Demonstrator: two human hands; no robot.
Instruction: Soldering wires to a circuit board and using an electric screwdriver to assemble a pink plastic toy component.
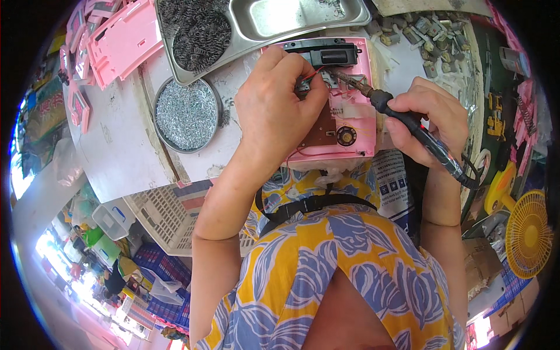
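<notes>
The left hand [280, 105] pinched the red wire [315, 72] against the pink housing [350, 131] — the right hand [431, 119], fingers clenched around the soldering iron [402, 119], probably needed a brief, steady touch.

A person seen from above, wearing a sleeveless dress [326, 262] in yellow with large blue and white flower shapes. A black strap [309, 205] crosses the chest. Both forearms are bare, with no rings, watch or gloves visible.

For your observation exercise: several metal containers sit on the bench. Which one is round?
The round metal dish of small silvery pieces, left of the left hand. The trays above it are rectangular.
</notes>
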